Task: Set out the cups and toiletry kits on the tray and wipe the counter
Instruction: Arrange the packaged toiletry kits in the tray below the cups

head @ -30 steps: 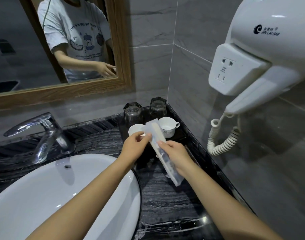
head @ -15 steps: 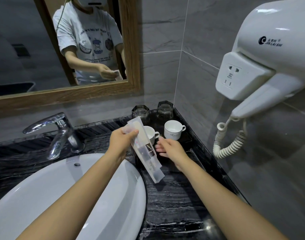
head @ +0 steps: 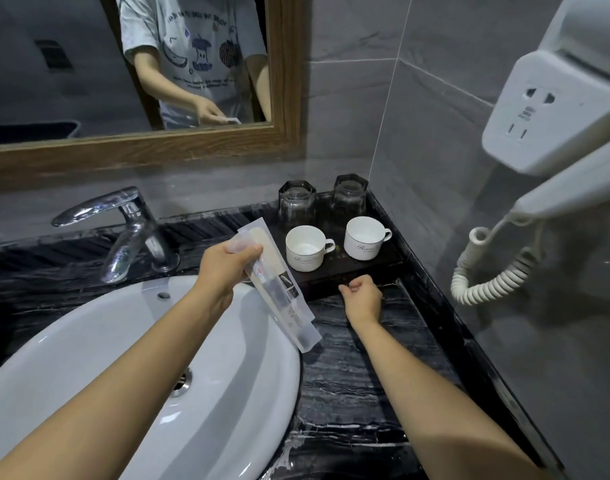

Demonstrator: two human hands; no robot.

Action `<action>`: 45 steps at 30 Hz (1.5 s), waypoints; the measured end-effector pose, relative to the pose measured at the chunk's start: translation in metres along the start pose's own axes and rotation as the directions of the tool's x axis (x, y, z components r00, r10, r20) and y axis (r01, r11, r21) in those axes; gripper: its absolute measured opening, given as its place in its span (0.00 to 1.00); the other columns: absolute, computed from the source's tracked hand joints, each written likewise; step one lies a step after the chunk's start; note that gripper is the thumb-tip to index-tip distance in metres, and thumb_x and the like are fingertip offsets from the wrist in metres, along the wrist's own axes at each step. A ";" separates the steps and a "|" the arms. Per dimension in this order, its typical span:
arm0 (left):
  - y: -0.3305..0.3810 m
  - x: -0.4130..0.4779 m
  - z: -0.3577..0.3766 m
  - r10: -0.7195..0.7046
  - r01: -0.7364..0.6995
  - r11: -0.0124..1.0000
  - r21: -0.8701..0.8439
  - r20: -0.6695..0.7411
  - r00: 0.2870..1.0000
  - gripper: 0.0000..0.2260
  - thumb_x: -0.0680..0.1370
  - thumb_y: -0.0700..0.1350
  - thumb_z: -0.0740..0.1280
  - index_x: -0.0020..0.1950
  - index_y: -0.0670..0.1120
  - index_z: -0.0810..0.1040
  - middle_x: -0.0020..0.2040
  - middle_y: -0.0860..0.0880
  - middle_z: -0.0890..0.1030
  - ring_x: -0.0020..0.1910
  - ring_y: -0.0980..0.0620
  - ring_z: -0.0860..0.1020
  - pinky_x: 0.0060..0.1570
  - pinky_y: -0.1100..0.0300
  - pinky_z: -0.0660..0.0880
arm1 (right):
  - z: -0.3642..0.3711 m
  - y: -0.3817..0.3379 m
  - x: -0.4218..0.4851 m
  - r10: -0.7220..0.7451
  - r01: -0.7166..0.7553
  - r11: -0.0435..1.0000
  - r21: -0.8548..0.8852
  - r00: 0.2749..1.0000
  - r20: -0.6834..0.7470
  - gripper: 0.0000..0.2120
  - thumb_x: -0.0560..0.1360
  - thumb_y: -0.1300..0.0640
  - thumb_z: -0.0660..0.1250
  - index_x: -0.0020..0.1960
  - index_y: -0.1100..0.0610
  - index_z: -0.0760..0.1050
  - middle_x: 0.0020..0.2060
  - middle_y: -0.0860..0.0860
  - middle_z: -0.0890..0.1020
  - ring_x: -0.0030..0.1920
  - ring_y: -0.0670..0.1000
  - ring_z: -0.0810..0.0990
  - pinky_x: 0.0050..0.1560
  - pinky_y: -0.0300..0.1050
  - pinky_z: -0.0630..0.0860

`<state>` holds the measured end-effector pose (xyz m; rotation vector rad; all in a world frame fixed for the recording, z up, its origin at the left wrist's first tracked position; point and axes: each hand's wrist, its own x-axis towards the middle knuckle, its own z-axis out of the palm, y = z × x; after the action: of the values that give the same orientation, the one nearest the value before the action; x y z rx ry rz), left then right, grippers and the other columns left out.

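A black, white-veined marble desk [head: 348, 368] is filling the corner of a grey-tiled bathroom, running under a wood-framed mirror [head: 192, 147] and against the side wall, where a white hair dryer unit [head: 560, 109] is hanging with its coiled cord [head: 483, 271]. A white basin [head: 116, 358] is sitting in the desk beneath a chrome tap [head: 127, 230]. In the far corner a dark tray [head: 376, 271] is carrying two upturned glasses [head: 296, 202] at the back and two white cups [head: 305, 247] in front. The left hand [head: 224, 268] is grasping the upper end of a clear toiletry kit [head: 279, 289], its grip clenched around the packet, which is slanting down over the basin's rim beside the tray. The right hand [head: 360, 296] is curling loosely at the tray's front edge, its grip holding nothing visible.
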<state>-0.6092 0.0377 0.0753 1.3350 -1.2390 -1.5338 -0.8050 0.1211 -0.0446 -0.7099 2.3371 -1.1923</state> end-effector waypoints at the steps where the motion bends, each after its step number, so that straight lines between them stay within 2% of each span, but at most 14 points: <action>1: -0.002 -0.001 -0.001 -0.009 0.009 1.000 -0.005 0.001 1.000 0.09 0.72 0.37 0.70 0.50 0.36 0.79 0.41 0.42 0.81 0.39 0.46 0.78 0.46 0.52 0.78 | 0.001 0.001 0.001 0.003 -0.003 1.000 0.008 1.000 -0.012 0.06 0.73 0.61 0.68 0.46 0.61 0.72 0.47 0.60 0.80 0.41 0.53 0.74 0.42 0.40 0.68; 3: -0.005 -0.002 -0.001 -0.022 0.022 1.000 -0.012 0.008 1.000 0.09 0.72 0.37 0.70 0.50 0.36 0.79 0.42 0.42 0.81 0.39 0.47 0.79 0.46 0.53 0.78 | 0.004 0.001 0.001 0.006 -0.005 1.000 0.025 1.000 -0.030 0.06 0.73 0.62 0.67 0.43 0.60 0.70 0.45 0.60 0.80 0.40 0.53 0.75 0.41 0.40 0.68; 6: -0.007 -0.004 0.000 -0.024 0.025 1.000 -0.002 0.020 1.000 0.02 0.72 0.37 0.70 0.43 0.39 0.80 0.39 0.44 0.81 0.36 0.50 0.78 0.39 0.58 0.78 | 0.007 0.002 -0.001 0.023 -0.020 0.998 0.053 0.998 -0.053 0.05 0.71 0.64 0.66 0.41 0.60 0.69 0.42 0.59 0.78 0.40 0.55 0.75 0.41 0.43 0.70; 9: -0.005 -0.005 0.003 0.000 -0.001 0.999 0.036 0.029 1.000 0.01 0.72 0.37 0.70 0.40 0.41 0.80 0.38 0.44 0.81 0.36 0.49 0.78 0.39 0.57 0.77 | 0.005 0.004 -0.008 0.038 -0.035 0.997 0.064 0.998 -0.045 0.05 0.71 0.64 0.66 0.42 0.60 0.69 0.41 0.57 0.77 0.41 0.55 0.75 0.42 0.43 0.71; 16: 0.000 -0.006 0.009 0.008 -0.012 0.999 0.046 0.077 0.997 0.07 0.72 0.37 0.70 0.49 0.36 0.79 0.38 0.44 0.81 0.31 0.51 0.79 0.26 0.65 0.76 | -0.014 0.023 -0.028 0.044 -0.044 0.999 0.020 0.999 -0.016 0.06 0.72 0.63 0.65 0.42 0.60 0.68 0.42 0.56 0.77 0.40 0.55 0.75 0.41 0.43 0.71; 21: -0.002 -0.007 0.014 -0.001 -0.004 0.999 0.048 0.103 0.995 0.08 0.73 0.37 0.69 0.50 0.37 0.79 0.38 0.44 0.80 0.28 0.56 0.79 0.31 0.62 0.78 | -0.028 0.038 -0.043 0.031 -0.031 0.999 0.012 1.000 0.000 0.07 0.72 0.62 0.66 0.42 0.59 0.68 0.41 0.56 0.77 0.40 0.54 0.75 0.41 0.42 0.69; 25: -0.009 -0.009 0.020 -0.017 0.012 0.999 0.039 0.120 0.993 0.12 0.73 0.37 0.69 0.54 0.35 0.78 0.41 0.44 0.80 0.36 0.51 0.79 0.38 0.59 0.79 | -0.038 0.045 -0.057 0.005 -0.005 1.000 0.008 1.000 0.016 0.07 0.73 0.62 0.66 0.43 0.59 0.67 0.41 0.57 0.77 0.39 0.54 0.75 0.40 0.42 0.68; 29: -0.015 -0.013 0.028 -0.020 0.016 1.000 0.026 0.165 0.986 0.05 0.73 0.36 0.69 0.48 0.39 0.79 0.40 0.46 0.81 0.34 0.54 0.80 0.34 0.63 0.79 | -0.048 0.055 -0.071 0.007 -0.008 1.000 0.022 0.999 0.044 0.07 0.73 0.60 0.67 0.44 0.59 0.69 0.43 0.58 0.79 0.40 0.53 0.77 0.40 0.42 0.71; 34: -0.022 -0.017 0.041 -0.035 0.032 0.999 0.023 0.178 0.983 0.03 0.72 0.36 0.69 0.45 0.42 0.79 0.39 0.48 0.81 0.31 0.57 0.80 0.40 0.61 0.78 | -0.058 0.060 -0.083 -0.036 0.036 0.999 -0.007 0.998 0.057 0.07 0.74 0.58 0.68 0.44 0.58 0.69 0.35 0.52 0.76 0.37 0.50 0.75 0.40 0.42 0.73; 37: -0.025 -0.019 0.046 -0.042 0.039 0.999 0.019 0.194 0.980 0.03 0.72 0.36 0.69 0.43 0.43 0.78 0.39 0.47 0.81 0.33 0.55 0.80 0.42 0.59 0.78 | -0.061 0.063 -0.089 -0.042 0.042 0.999 0.000 0.997 0.063 0.07 0.74 0.58 0.67 0.44 0.58 0.69 0.35 0.52 0.75 0.36 0.50 0.74 0.40 0.44 0.73; 39: -0.026 -0.018 0.048 -0.057 0.054 0.998 0.017 0.193 0.979 0.03 0.72 0.36 0.69 0.44 0.42 0.78 0.41 0.46 0.81 0.37 0.52 0.80 0.46 0.57 0.79 | -0.063 0.064 -0.093 -0.094 0.097 0.994 -0.057 0.994 0.052 0.07 0.75 0.58 0.67 0.45 0.58 0.70 0.40 0.52 0.75 0.38 0.50 0.74 0.41 0.45 0.74; 41: -0.026 -0.017 0.048 -0.066 0.063 0.998 0.021 0.188 0.980 0.05 0.72 0.36 0.70 0.47 0.41 0.79 0.41 0.46 0.81 0.38 0.52 0.80 0.42 0.58 0.79 | -0.069 0.062 -0.096 -0.229 0.225 0.960 -0.168 0.973 -0.007 0.06 0.75 0.57 0.66 0.48 0.58 0.71 0.46 0.50 0.73 0.44 0.50 0.74 0.44 0.45 0.74; 43: -0.023 -0.016 0.046 -0.064 0.060 0.998 0.027 0.187 0.980 0.09 0.72 0.36 0.70 0.51 0.39 0.78 0.41 0.46 0.81 0.38 0.52 0.80 0.39 0.60 0.78 | -0.075 0.057 -0.094 -0.412 0.389 0.873 -0.294 0.911 -0.018 0.10 0.75 0.57 0.66 0.54 0.58 0.72 0.51 0.50 0.74 0.53 0.50 0.72 0.52 0.45 0.72; 45: -0.020 -0.015 0.043 -0.067 0.063 0.998 0.028 0.193 0.979 0.09 0.72 0.36 0.69 0.51 0.39 0.77 0.41 0.46 0.81 0.38 0.52 0.80 0.39 0.60 0.79 | -0.081 0.052 -0.087 -0.522 0.511 0.745 -0.430 0.847 0.103 0.14 0.74 0.56 0.66 0.59 0.57 0.73 0.57 0.51 0.74 0.59 0.51 0.70 0.60 0.46 0.68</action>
<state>-0.6478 0.0658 0.0597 1.2746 -1.3455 -1.7346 -0.7964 0.2498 -0.0326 -1.6026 2.5420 -0.8472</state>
